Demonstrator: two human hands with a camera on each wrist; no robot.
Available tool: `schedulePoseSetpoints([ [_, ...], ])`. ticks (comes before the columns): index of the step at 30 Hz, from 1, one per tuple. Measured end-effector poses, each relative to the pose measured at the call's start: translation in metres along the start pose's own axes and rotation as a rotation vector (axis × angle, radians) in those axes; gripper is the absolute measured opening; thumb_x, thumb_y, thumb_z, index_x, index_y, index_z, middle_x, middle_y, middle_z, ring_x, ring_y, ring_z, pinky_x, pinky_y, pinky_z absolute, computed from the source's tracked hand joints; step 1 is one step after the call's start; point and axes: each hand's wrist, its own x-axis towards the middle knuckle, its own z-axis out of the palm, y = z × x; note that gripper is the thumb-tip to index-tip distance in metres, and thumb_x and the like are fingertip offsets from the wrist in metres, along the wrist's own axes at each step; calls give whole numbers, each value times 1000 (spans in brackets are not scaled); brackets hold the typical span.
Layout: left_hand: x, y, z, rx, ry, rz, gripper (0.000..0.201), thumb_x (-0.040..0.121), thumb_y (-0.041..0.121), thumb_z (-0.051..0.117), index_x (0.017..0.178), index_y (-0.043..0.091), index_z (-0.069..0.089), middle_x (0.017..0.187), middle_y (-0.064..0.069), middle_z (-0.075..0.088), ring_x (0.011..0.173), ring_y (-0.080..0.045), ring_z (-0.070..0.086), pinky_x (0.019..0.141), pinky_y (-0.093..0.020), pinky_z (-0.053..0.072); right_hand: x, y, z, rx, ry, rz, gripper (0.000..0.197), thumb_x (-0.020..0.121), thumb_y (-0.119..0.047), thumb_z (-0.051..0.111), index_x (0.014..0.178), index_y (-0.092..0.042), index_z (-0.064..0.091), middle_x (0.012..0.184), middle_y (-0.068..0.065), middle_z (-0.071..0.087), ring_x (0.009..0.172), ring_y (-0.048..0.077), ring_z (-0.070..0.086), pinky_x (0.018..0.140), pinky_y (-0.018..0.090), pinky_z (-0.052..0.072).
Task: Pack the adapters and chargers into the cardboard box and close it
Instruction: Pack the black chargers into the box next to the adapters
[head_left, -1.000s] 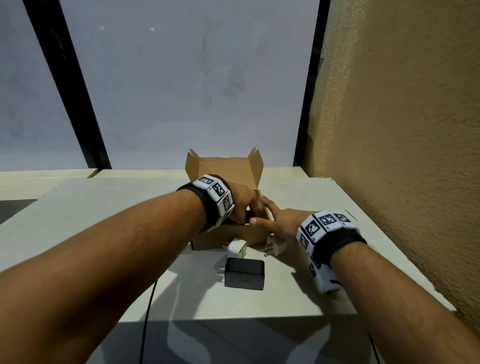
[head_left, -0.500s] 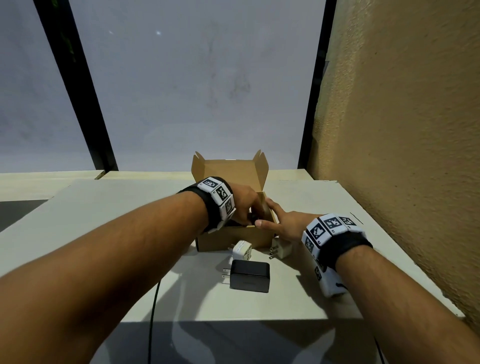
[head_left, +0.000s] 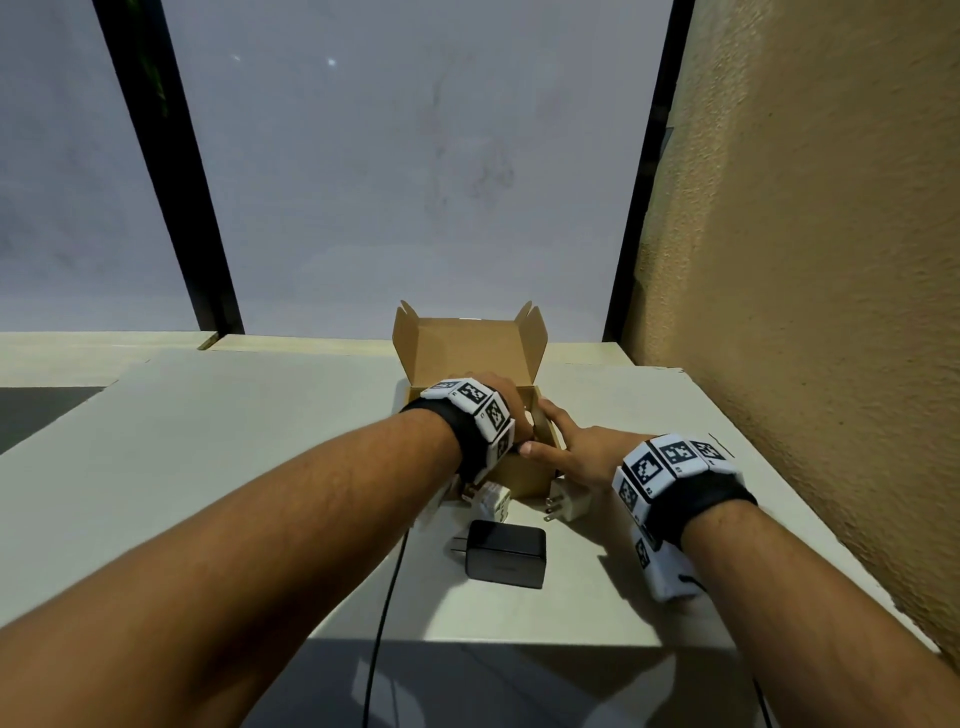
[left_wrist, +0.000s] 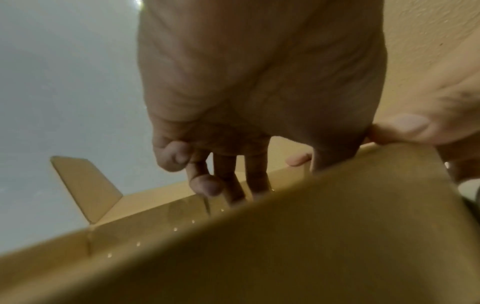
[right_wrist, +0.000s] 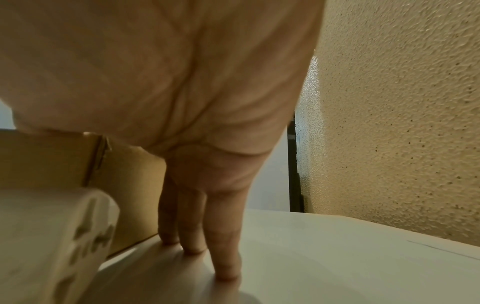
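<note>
An open cardboard box (head_left: 522, 475) stands on the table with its lid (head_left: 467, 351) upright. My left hand (head_left: 501, 402) reaches down into the box. In the left wrist view its fingers (left_wrist: 255, 174) point downward, and the box's front wall (left_wrist: 285, 246) hides their tips. My right hand (head_left: 576, 452) rests at the box's front right corner, thumb across the rim and three straight fingers (right_wrist: 194, 226) on the table. A white adapter (head_left: 493, 501), a white pronged adapter (head_left: 569, 504) and a black charger (head_left: 506, 553) lie in front of the box.
The pale table (head_left: 260, 467) ends close in front of me, and a black cable (head_left: 384, 597) hangs over that edge. A rough tan wall (head_left: 831, 260) runs along the right side. A frosted window (head_left: 415, 182) with dark frames stands behind the box.
My left hand has stayed in the box and shifted only slightly. The right hand has kept its place at the corner. The adapters and the charger lie where they were.
</note>
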Motion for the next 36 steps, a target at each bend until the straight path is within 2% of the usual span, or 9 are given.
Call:
schedulePoseSetpoints([
  [2, -2, 1, 0, -52, 20, -12, 38, 90, 35, 60, 117, 9, 63, 83, -5, 56, 113, -25, 61, 82, -30, 46, -1, 0, 0, -5, 3, 1, 81, 89, -65, 34, 152, -31, -4, 149, 16, 39, 133, 34, 42, 110, 37, 28],
  [4, -2, 7, -2, -95, 8, -36, 30, 86, 39, 64, 101, 13, 66, 76, -2, 52, 108, -25, 63, 87, -30, 50, -1, -1, -1, 8, 1, -6, 80, 90, -64, 34, 152, -31, -4, 148, 17, 41, 131, 34, 44, 109, 37, 29],
  [8, -4, 9, -15, -267, 35, -109, 43, 71, 51, 74, 68, 12, 55, 70, -3, 59, 73, -20, 62, 68, -29, 53, -1, -1, 0, 31, 4, -7, 80, 90, -64, 36, 152, -32, -3, 142, 19, 48, 126, 34, 50, 107, 38, 34],
  [12, -5, -8, -30, -320, 62, -45, 50, 77, 48, 73, 107, 8, 68, 105, -5, 71, 97, -21, 67, 81, -31, 55, 0, -1, 0, 18, -4, -13, 81, 87, -68, 34, 151, -35, -3, 136, 20, 53, 118, 35, 55, 103, 39, 40],
  [15, -8, -24, -37, -361, 64, 48, 59, 80, 43, 70, 133, 21, 55, 118, 1, 66, 104, -19, 62, 91, -30, 49, -2, -2, 0, -6, -6, 11, 81, 88, -68, 31, 151, -34, -5, 138, 19, 51, 121, 34, 54, 103, 38, 37],
  [19, -14, -35, -35, -376, 22, 178, 29, 79, 24, 71, 107, 27, 70, 82, 8, 63, 79, -13, 58, 68, -23, 45, -5, -2, -1, -13, 3, 10, 81, 88, -69, 30, 152, -32, -3, 143, 17, 47, 127, 34, 49, 106, 39, 33],
  [25, -10, -28, -17, -325, -66, 256, 29, 73, 10, 77, 97, 20, 66, 97, -2, 68, 83, -17, 58, 69, -26, 46, -5, -1, -1, -5, 14, 2, 83, 87, -70, 31, 152, -31, -2, 140, 17, 50, 127, 33, 49, 106, 38, 33],
  [28, -10, -23, -20, -228, -85, 351, 42, 74, 8, 75, 111, 22, 61, 99, 3, 59, 88, -16, 53, 77, -30, 46, -3, -2, -1, 23, 10, -10, 80, 87, -69, 34, 151, -32, 1, 131, 18, 57, 118, 33, 56, 102, 38, 39],
  [36, -9, -13, -22, -48, -18, 438, 41, 78, 19, 76, 117, 21, 63, 112, -1, 65, 102, -20, 58, 90, -35, 51, -6, -4, -2, 18, 6, -14, 81, 88, -67, 33, 151, -27, 4, 124, 19, 61, 113, 32, 58, 98, 37, 40],
])
